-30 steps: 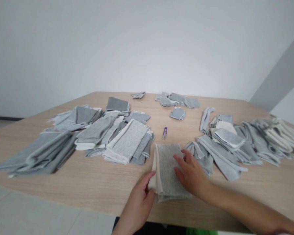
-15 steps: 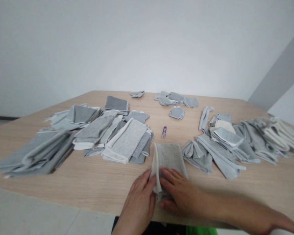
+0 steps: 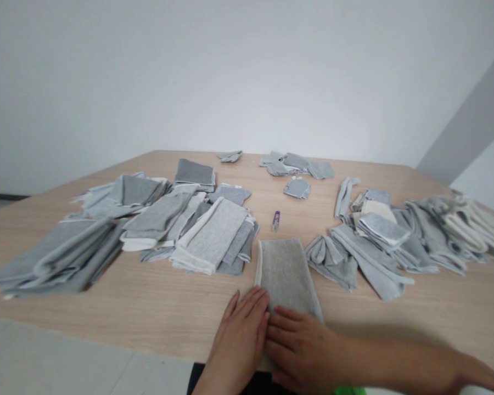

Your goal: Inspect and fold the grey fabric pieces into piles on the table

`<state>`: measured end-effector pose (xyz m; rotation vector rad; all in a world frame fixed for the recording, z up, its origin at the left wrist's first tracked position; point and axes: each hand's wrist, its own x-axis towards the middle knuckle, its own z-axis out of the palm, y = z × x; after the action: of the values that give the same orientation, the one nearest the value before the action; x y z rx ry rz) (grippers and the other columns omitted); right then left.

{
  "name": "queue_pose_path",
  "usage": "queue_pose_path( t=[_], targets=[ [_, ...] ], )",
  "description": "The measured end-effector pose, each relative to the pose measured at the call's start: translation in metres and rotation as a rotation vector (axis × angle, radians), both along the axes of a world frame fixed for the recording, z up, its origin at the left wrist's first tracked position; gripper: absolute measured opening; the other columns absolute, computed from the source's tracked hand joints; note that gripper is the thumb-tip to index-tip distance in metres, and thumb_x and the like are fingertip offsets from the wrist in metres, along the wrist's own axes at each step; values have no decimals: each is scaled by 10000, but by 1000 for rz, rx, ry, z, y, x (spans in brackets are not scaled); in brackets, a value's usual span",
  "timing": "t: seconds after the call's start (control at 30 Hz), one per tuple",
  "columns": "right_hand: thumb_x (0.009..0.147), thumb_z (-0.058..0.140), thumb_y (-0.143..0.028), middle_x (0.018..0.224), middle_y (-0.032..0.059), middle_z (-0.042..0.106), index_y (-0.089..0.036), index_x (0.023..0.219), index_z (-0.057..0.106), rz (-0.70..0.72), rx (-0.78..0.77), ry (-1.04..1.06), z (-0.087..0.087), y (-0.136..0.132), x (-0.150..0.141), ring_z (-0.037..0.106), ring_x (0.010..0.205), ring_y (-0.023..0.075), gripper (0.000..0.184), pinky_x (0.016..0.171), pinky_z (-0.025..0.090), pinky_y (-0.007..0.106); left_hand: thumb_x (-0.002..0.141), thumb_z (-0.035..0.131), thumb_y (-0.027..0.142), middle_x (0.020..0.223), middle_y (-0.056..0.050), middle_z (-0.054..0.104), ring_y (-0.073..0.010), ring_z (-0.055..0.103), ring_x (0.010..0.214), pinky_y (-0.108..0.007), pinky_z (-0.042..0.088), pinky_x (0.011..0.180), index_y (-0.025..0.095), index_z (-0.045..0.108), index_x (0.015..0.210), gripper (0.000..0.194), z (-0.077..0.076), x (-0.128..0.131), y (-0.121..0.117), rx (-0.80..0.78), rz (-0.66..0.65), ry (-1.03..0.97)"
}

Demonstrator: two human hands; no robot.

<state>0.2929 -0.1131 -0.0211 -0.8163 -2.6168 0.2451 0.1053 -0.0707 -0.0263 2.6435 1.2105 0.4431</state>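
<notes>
A folded grey cloth (image 3: pixel 285 272) with a white edge along its left side lies flat near the table's front edge. My left hand (image 3: pixel 241 336) rests flat on its near left corner, fingers stretched out. My right hand (image 3: pixel 302 348) lies flat across its near end, fingers pointing left and touching the left hand. Neither hand grips anything. The cloth's near end is hidden under both hands.
The wooden table (image 3: pixel 148 307) holds a pile of grey and white cloths (image 3: pixel 208 233) at left, longer grey pieces (image 3: pixel 57 258) at far left, and heaps (image 3: pixel 395 236) at right. Small purple snips (image 3: pixel 275 219) lie behind the cloth. Small grey pieces (image 3: pixel 296 164) sit at the back.
My right hand slid from the cloth's middle back to its near end. The raised white edge now lies flat. My left hand went from holding that edge to pressing flat.
</notes>
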Motion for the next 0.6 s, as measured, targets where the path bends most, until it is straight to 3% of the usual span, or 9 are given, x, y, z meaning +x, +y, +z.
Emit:
queue_pose_path(
  t=[0.07, 0.13, 0.23, 0.3, 0.4, 0.6],
  targets=[
    [868, 530, -304, 1082, 174, 725, -107, 1179, 642, 22, -2, 54, 6, 0, 0, 618, 1155, 288, 385, 1051, 444, 432, 932, 389, 167, 1342, -90, 628, -240, 561, 1271, -523, 400, 1109, 210, 613, 1273, 411, -2, 0, 2, 21, -13, 13],
    [860, 522, -259, 1100, 156, 726, -136, 1148, 660, -13, -23, 68, 11, 1, 2, 639, 1122, 270, 342, 981, 500, 401, 922, 404, 169, 1353, -115, 616, -262, 562, 1269, -521, 424, 1085, 195, 619, 1266, 407, -4, 0, 3, 64, 48, 2],
    [884, 524, -271, 1316, 173, 625, -123, 1217, 640, -184, -77, -6, 15, 3, 8, 573, 1237, 302, 382, 1036, 464, 445, 924, 427, 230, 1370, -186, 585, -318, 544, 1280, -570, 415, 1068, 112, 561, 1321, 435, -7, 2, 1, 80, 240, -23],
    [873, 574, -362, 1420, 192, 530, -109, 1306, 592, -301, -133, -68, 13, 5, 13, 489, 1320, 351, 502, 1105, 382, 517, 934, 416, 266, 1378, -203, 573, -333, 518, 1304, -594, 374, 1089, 78, 511, 1357, 473, -9, 3, -2, 25, 292, -53],
    [835, 620, -452, 1464, 215, 468, -79, 1363, 545, -347, -188, -111, 4, 9, 15, 427, 1363, 380, 651, 1127, 358, 527, 959, 369, 303, 1403, -183, 555, -303, 496, 1328, -559, 339, 1124, 108, 459, 1397, 488, -7, 4, -6, -139, 270, -214],
    [844, 622, -422, 1409, 228, 525, -51, 1375, 521, -391, -172, -61, -7, 11, 11, 484, 1325, 363, 656, 1098, 418, 499, 954, 431, 373, 1441, -167, 506, -242, 480, 1344, -450, 361, 1138, 173, 335, 1441, 536, 4, 13, -12, -637, 277, -847]
  ],
)
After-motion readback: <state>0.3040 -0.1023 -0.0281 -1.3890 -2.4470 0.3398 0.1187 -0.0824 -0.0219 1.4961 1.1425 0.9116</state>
